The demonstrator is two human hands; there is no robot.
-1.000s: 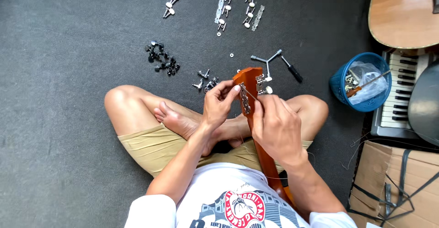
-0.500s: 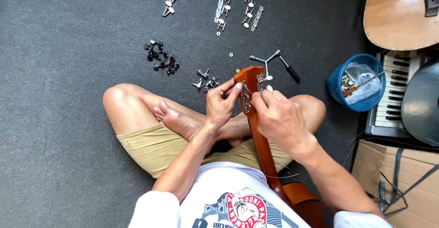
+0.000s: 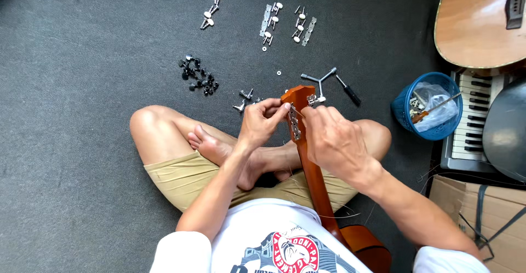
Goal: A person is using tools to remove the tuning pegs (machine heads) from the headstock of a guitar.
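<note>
open carpet (image 3: 71,141) left of the knee, free passage there. ahead of the headstock (image 3: 298,100) it's cluttered: black pegs (image 3: 198,77), loose tuners (image 3: 244,99), t-wrench (image 3: 322,79), screwdriver (image 3: 348,92), tuner strips (image 3: 285,24) beyond. right side blocked by blue basket (image 3: 426,114), keyboard (image 3: 471,125), guitar body (image 3: 482,21), cardboard box (image 3: 482,218). narrow lane between wrench and strips.
</note>
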